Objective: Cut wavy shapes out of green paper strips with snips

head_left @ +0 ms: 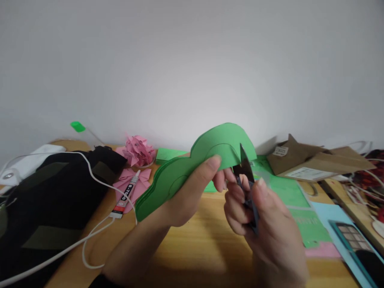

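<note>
My left hand [192, 186] pinches a stack of green paper [223, 138], the thumb on its near face. Its upper edge is cut into rounded bumps, and thin curved lines are drawn on the face. In my right hand [264, 216] is a pair of dark scissors [247, 164], with fingers around the handles. One blade lies across the front of the paper near its right end; the other is partly hidden. The fingertips of my left hand show under the paper, close to the scissors.
A glue tube [126, 198] lies on a pink paper bow [147, 176], beside a crumpled pink paper flower [139, 151]. Dark cloth [69, 200] and a white cable [57, 250] cover the left. Rightward are a brown paper bag [312, 158], green packets [291, 192] and a palette case [354, 240].
</note>
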The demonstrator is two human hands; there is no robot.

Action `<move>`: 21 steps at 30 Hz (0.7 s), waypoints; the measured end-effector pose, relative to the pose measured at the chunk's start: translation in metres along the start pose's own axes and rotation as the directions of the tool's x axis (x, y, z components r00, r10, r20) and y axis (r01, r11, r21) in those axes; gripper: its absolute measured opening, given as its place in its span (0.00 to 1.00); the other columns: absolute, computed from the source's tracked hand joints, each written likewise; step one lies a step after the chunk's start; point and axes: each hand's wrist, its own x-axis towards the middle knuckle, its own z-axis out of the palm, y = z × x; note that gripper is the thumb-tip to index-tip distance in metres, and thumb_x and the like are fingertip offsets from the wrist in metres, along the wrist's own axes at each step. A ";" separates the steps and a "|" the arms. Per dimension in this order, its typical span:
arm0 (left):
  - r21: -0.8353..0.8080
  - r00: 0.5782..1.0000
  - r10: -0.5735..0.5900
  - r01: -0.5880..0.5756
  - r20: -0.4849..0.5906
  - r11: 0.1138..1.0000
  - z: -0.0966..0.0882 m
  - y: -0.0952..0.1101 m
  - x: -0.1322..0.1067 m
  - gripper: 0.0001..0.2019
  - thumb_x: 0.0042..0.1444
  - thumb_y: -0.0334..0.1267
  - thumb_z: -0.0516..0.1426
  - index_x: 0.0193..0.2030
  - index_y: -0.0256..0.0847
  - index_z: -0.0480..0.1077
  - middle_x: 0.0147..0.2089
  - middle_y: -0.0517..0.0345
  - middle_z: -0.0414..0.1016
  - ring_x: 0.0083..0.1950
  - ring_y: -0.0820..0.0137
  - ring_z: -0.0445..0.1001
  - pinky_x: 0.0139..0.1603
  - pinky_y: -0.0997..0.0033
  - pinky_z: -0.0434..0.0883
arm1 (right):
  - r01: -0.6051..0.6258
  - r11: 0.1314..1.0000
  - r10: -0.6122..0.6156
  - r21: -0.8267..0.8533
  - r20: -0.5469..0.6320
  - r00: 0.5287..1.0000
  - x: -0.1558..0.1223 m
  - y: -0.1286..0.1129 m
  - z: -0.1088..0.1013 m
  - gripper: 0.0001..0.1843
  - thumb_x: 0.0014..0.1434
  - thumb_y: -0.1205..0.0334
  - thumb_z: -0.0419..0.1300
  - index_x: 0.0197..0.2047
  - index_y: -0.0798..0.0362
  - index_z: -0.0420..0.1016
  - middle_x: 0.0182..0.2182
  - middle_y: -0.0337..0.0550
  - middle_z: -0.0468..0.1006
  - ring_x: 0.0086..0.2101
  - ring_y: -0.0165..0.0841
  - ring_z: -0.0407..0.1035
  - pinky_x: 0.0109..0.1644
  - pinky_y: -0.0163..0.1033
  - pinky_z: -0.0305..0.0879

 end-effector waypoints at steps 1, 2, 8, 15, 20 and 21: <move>-0.025 1.000 0.012 -0.012 -0.002 1.000 0.000 0.000 0.000 0.22 0.70 0.43 0.49 0.23 0.43 0.65 0.36 0.58 0.80 0.42 0.67 0.78 0.52 0.62 0.71 | 0.000 1.000 0.000 0.008 0.006 1.000 0.000 0.000 -0.001 0.17 0.70 0.46 0.53 0.41 0.50 0.74 0.23 0.31 0.53 0.20 0.23 0.41 0.19 0.30 0.39; -0.058 1.000 0.025 -0.026 -0.010 0.998 0.001 0.000 0.000 0.22 0.69 0.42 0.49 0.23 0.42 0.66 0.35 0.58 0.80 0.41 0.67 0.78 0.52 0.62 0.70 | -0.003 1.000 0.003 0.012 0.011 1.000 0.001 0.000 -0.001 0.17 0.70 0.46 0.53 0.41 0.50 0.75 0.23 0.31 0.52 0.20 0.23 0.41 0.19 0.30 0.39; -0.097 0.999 0.034 -0.037 -0.038 0.995 0.004 -0.002 0.000 0.21 0.68 0.43 0.52 0.23 0.42 0.67 0.33 0.57 0.79 0.40 0.66 0.77 0.48 0.62 0.71 | -0.025 1.000 0.025 0.010 0.018 1.000 0.002 -0.001 -0.002 0.18 0.70 0.45 0.53 0.43 0.49 0.77 0.23 0.30 0.51 0.20 0.23 0.40 0.18 0.29 0.38; -0.086 0.999 0.037 -0.039 -0.021 0.996 0.004 -0.002 0.000 0.20 0.69 0.42 0.51 0.23 0.41 0.67 0.36 0.56 0.81 0.40 0.67 0.78 0.46 0.64 0.72 | -0.016 1.000 0.016 0.022 0.000 1.000 0.002 -0.001 -0.001 0.18 0.70 0.46 0.53 0.43 0.50 0.76 0.22 0.30 0.52 0.20 0.24 0.40 0.18 0.30 0.38; -0.066 0.999 0.011 -0.014 -0.047 0.998 0.006 -0.002 -0.001 0.21 0.69 0.43 0.51 0.23 0.42 0.67 0.36 0.56 0.81 0.40 0.66 0.78 0.46 0.63 0.72 | -0.026 0.999 0.025 -0.019 -0.019 1.000 0.001 -0.001 -0.001 0.18 0.69 0.45 0.54 0.42 0.51 0.74 0.21 0.29 0.52 0.19 0.23 0.40 0.18 0.30 0.37; -0.077 0.999 0.012 -0.015 -0.048 0.997 0.006 -0.003 -0.002 0.21 0.69 0.44 0.51 0.23 0.42 0.67 0.36 0.56 0.81 0.41 0.66 0.78 0.46 0.62 0.72 | -0.025 0.999 0.025 -0.022 -0.022 0.999 0.001 -0.001 -0.001 0.18 0.69 0.45 0.54 0.41 0.51 0.74 0.21 0.29 0.52 0.19 0.23 0.40 0.18 0.30 0.37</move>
